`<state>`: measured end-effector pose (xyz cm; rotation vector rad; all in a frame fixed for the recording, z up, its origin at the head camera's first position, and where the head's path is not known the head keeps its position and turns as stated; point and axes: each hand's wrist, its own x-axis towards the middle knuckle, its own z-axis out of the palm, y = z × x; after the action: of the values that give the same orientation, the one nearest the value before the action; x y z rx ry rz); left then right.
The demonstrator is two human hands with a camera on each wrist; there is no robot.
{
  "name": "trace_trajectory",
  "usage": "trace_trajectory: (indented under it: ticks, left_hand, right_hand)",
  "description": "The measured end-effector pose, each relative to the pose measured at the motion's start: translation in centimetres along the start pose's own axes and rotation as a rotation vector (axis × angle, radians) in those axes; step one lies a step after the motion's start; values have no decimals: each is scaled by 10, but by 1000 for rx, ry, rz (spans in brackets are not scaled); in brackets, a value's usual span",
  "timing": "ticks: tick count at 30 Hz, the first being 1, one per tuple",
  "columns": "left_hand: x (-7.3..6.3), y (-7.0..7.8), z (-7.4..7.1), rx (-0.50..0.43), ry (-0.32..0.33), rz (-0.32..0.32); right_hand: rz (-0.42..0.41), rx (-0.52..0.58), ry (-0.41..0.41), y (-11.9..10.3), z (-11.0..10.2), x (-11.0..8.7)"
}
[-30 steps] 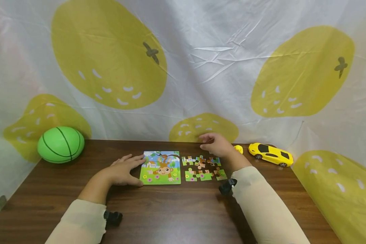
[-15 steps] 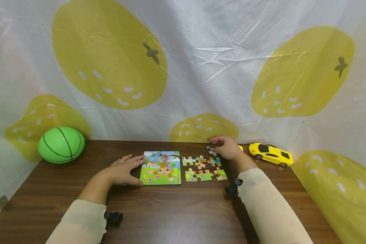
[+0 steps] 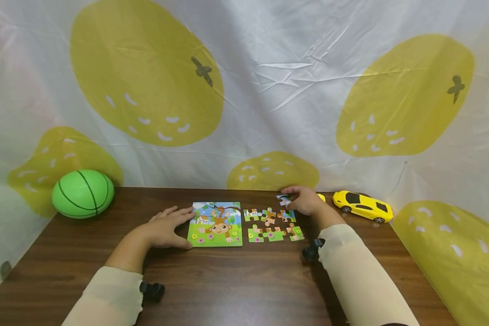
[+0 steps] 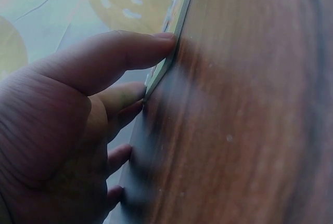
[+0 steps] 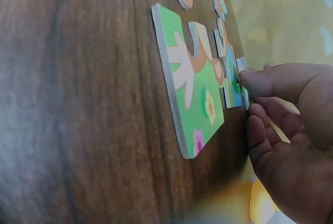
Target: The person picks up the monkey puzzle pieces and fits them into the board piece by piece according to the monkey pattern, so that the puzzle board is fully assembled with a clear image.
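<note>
A monkey picture puzzle board (image 3: 216,226) lies on the brown table. My left hand (image 3: 163,228) rests at the board's left side, fingers spread. In the left wrist view the thumb (image 4: 140,50) touches the board's edge. To the right of the board, several loose jigsaw pieces (image 3: 275,234) lie in two rows. Behind them my right hand (image 3: 305,200) pinches a blue jigsaw piece (image 3: 283,199) between thumb and forefinger, low over the table. Seen from the right wrist, a green corner piece with flowers (image 5: 195,94) lies nearest, apart from the hand.
A green ball (image 3: 83,194) sits at the back left. The yellow toy car (image 3: 362,206) stands at the back right, and a small yellow object (image 3: 321,197) shows partly behind my right hand. A white cloth with yellow fruit prints (image 3: 269,113) hangs behind the table.
My right hand has moved right and come down behind the upper row, and the blue jigsaw piece now shows at its fingertips. The left hand has stayed at the board.
</note>
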<state>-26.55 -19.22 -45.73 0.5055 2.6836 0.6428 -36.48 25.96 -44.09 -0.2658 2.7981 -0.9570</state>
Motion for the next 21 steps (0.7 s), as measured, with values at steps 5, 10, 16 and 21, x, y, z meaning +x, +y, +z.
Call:
trace_trajectory:
  ticks: [5,10,16,21]
  left_hand:
    - [-1,0,0,-4,1,7]
    - [-2,1,-1,-2,2,13]
    - [-4,3,-1,-8,3,15]
    - [-4,4,-1,-8,3,16]
  right_hand:
    - [20,-4,-24,0,-2,1]
    - [27,-8,-29,2,-1,4]
    - [7,-8,-10,3,0,6]
    - [-30,-21,16,3,1,6]
